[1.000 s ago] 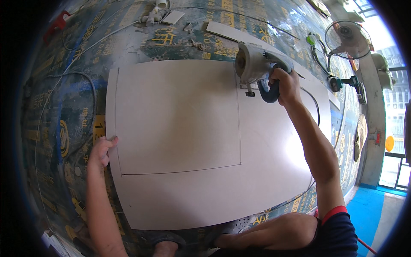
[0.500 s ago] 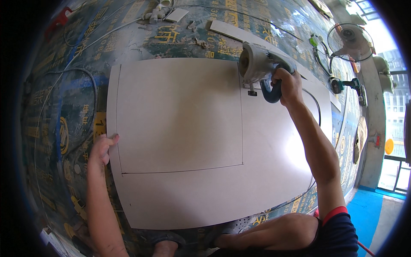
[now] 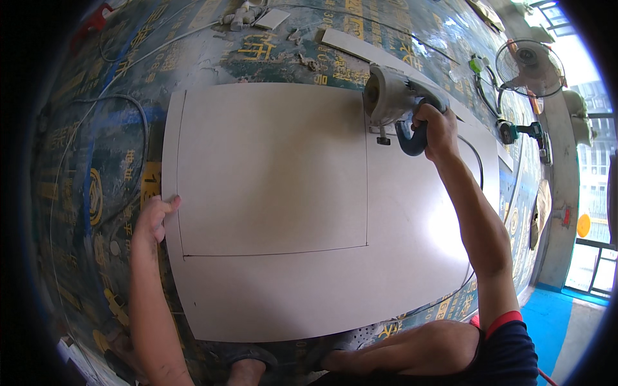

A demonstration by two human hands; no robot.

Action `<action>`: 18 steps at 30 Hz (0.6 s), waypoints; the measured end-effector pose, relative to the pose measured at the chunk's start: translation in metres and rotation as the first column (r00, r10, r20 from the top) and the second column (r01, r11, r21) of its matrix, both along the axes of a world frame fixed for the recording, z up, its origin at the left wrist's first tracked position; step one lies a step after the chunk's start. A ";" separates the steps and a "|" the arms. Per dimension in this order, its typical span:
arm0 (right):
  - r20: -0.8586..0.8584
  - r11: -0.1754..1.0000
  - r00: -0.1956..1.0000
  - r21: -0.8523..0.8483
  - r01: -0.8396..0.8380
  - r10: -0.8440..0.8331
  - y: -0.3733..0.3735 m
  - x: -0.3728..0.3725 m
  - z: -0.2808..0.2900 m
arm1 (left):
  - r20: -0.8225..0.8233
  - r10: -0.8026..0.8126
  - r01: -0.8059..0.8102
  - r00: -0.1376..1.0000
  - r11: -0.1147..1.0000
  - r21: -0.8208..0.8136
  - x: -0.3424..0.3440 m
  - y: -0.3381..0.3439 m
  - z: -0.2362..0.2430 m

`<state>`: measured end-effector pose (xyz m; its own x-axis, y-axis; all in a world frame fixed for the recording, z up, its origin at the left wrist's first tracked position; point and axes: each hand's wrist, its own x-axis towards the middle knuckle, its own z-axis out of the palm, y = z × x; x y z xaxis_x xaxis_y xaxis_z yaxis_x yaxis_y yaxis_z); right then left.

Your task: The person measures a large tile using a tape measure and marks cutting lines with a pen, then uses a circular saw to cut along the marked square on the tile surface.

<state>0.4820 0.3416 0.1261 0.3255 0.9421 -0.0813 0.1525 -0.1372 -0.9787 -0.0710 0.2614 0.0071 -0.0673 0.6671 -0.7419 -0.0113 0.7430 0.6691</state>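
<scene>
A large white board lies flat before me, with a rectangle drawn on it in dark pencil lines. My right hand is wrapped round the dark handle of a circular saw with a grey guard. The saw rests at the board's far edge, over the far end of the drawn rectangle's right-hand line. Its blade is hidden from this side. At the board's left edge, my left hand grips the rim, thumb on top and the other fingers partly hidden beside the edge.
Dark printed sheeting covers the floor. A white strip lies beyond the saw. At the right are a fan and a teal cordless drill. A black cord crosses the board's right side. A grey hose curves at the left.
The view has shifted slightly. Both hands keep their holds, and the saw stays at the far end of the line with no clear movement along it.
</scene>
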 end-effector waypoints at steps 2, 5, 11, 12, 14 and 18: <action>0.001 1.000 1.000 -0.005 -0.010 0.010 0.000 -0.001 0.001 | 0.017 -0.017 0.017 1.000 1.000 -0.006 -0.004 0.001 -0.004; 0.011 1.000 1.000 0.001 -0.018 0.018 0.000 0.001 0.000 | 0.060 -0.046 0.047 0.997 0.999 -0.018 -0.006 0.002 -0.005; 0.010 1.000 1.000 0.003 -0.018 0.018 -0.002 0.002 -0.001 | 0.047 -0.027 0.029 0.999 0.999 -0.033 -0.004 0.002 -0.004; 0.010 1.000 1.000 0.001 -0.017 0.017 -0.002 0.003 -0.002 | 0.063 -0.027 0.029 0.998 0.999 -0.031 -0.003 0.002 -0.004; 0.014 1.000 1.000 -0.006 -0.007 0.007 -0.002 0.003 -0.002 | 0.066 -0.024 0.025 0.998 0.999 -0.024 -0.004 0.002 -0.005; 0.025 1.000 1.000 -0.013 -0.007 0.007 -0.002 0.002 -0.001 | 0.019 0.004 -0.003 1.000 0.999 -0.038 -0.002 0.002 -0.003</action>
<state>0.4841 0.3396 0.1246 0.3207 0.9433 -0.0857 0.1779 -0.1489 -0.9727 -0.0727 0.2633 0.0040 -0.0547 0.6381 -0.7681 -0.0264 0.7680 0.6399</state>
